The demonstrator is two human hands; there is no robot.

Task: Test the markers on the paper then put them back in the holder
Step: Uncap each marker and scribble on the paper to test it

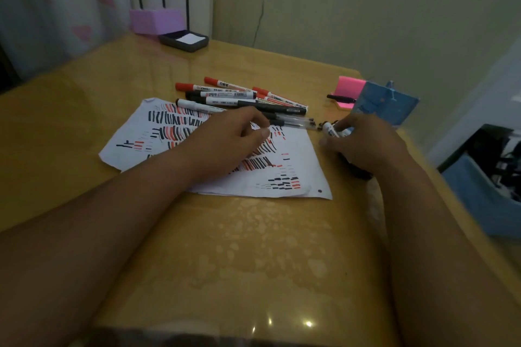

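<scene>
A white paper (298, 166) covered in red and black test strokes lies on the wooden table. Behind it sits a pile of several markers (239, 98) with red and black caps, plus clear pens. My left hand (228, 138) rests on the paper with fingers curled, its fingertips close to the nearest pens; whether it pinches one is hidden. My right hand (358, 144) grips a white-barrelled marker (330, 129) at the paper's right edge. Under that hand lies a dark object (358, 170), possibly the holder, mostly hidden.
A blue denim-patterned box (386, 103) and pink sticky notes (348, 90) with a black pen stand at the right. A purple box (156, 21) and a dark tray (184, 41) sit at the far edge. The table's right edge drops to a blue bin (479, 191).
</scene>
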